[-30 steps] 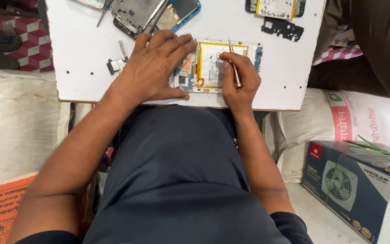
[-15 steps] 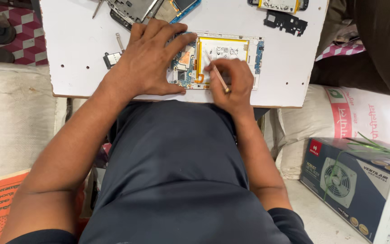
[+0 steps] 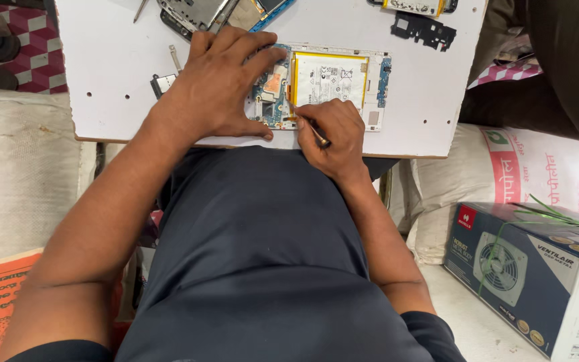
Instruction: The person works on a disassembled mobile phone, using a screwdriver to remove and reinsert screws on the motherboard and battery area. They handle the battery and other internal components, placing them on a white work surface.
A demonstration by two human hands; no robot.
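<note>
White board serves as your desk (image 3: 115,94), resting across your lap, and an opened phone (image 3: 333,84) lies flat on it near the near edge, its back cover off. Your left hand (image 3: 219,87) presses down on the left part of the phone, palm flat and fingers spread wide, gripping nothing, the fingertips lying over the blue circuit board (image 3: 271,100). Your right hand (image 3: 336,134) sits just right of it at the near edge of the phone, fingers curled tight around a thin tool (image 3: 306,124) with a dark handle. The tool slants up and to the left, and its tip touches the phone where the circuit board meets the white, yellow-edged battery (image 3: 330,79).

Far along the desk, above your left hand, lies another phone frame in grey metal (image 3: 196,13) with a blue-edged part beside it. A flat black piece (image 3: 423,28) lies at the far right of the desk. A small metal part (image 3: 162,84) sits just left of your left hand. On the floor to the right stands a dark blue carton (image 3: 537,268) picturing a fan, next to a white sack (image 3: 504,174).
</note>
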